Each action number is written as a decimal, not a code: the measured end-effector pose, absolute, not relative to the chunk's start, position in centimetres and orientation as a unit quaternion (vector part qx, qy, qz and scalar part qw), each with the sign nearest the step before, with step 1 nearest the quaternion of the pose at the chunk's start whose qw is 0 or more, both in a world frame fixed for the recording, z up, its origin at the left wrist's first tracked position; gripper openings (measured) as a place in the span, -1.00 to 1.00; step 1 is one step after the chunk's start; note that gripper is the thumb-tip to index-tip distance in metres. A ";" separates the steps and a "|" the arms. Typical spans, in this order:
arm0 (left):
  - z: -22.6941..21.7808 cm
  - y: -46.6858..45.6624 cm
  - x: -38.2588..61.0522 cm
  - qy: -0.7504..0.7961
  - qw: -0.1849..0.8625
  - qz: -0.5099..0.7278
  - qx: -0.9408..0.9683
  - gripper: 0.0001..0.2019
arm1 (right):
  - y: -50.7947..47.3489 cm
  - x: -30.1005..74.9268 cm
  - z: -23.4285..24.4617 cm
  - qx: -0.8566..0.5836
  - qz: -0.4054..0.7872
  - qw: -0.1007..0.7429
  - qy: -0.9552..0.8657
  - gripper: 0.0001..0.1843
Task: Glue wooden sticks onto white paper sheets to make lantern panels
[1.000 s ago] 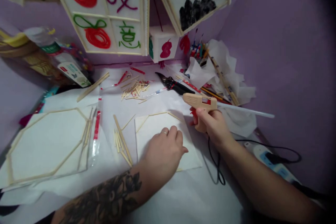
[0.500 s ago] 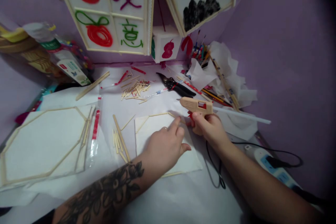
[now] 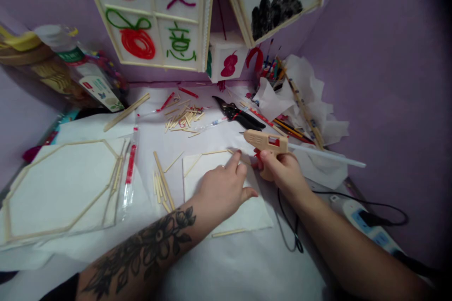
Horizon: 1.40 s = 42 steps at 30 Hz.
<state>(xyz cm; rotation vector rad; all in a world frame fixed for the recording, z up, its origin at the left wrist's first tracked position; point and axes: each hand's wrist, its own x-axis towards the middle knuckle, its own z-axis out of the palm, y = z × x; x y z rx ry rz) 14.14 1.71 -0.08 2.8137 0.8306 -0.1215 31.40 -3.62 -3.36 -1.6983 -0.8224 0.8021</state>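
My right hand [image 3: 284, 171] is wrapped round the handle of a beige glue gun [image 3: 266, 141], its nozzle toward the left and a long glue stick out of its back. My left hand [image 3: 224, 188] lies over a white square board [image 3: 254, 214], thumb spread, holding nothing. Its index fingertip presses on a thin wooden stick at the board's top right corner. Another wooden stick [image 3: 215, 152] runs along the board's top edge, and one slants across its top left corner. One more stick [image 3: 228, 233] lies at the bottom edge. My left palm hides the board's middle.
Cut sticks [image 3: 159, 186] lie left of the board, with a loose pile [image 3: 185, 117] behind. Black pruning shears [image 3: 240, 115] rest near the glue gun. A larger panel with an octagonal stick frame [image 3: 63, 188] is at left. A power strip [image 3: 370, 225] and black cord [image 3: 353, 195] lie at right.
My left index fingertip has shifted slightly up along the stick at the top right corner. The glue gun stays about where it was; the whole view has shifted slightly.
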 end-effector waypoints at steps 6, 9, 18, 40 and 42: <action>-0.2 1.6 14.2 0.285 0.089 -0.033 0.954 -0.43 | -3.5 31.2 -3.1 -0.700 0.354 0.524 -0.332 -0.61; 0.0 1.6 14.2 0.289 0.089 -0.040 0.952 -0.43 | -3.5 31.1 -3.0 -0.698 0.353 0.526 -0.333 -0.61; 0.1 1.8 14.1 0.291 0.094 -0.049 0.951 -0.45 | -3.4 31.0 -2.4 -0.681 0.383 0.548 -0.298 -0.61; 0.3 1.2 14.1 0.282 0.076 -0.043 0.956 -0.43 | -2.0 32.1 -0.8 -0.714 0.462 0.346 -0.396 -0.62; 0.3 1.0 14.0 0.275 0.073 -0.028 0.958 -0.44 | -1.8 32.2 -0.7 -0.713 0.464 0.339 -0.402 -0.61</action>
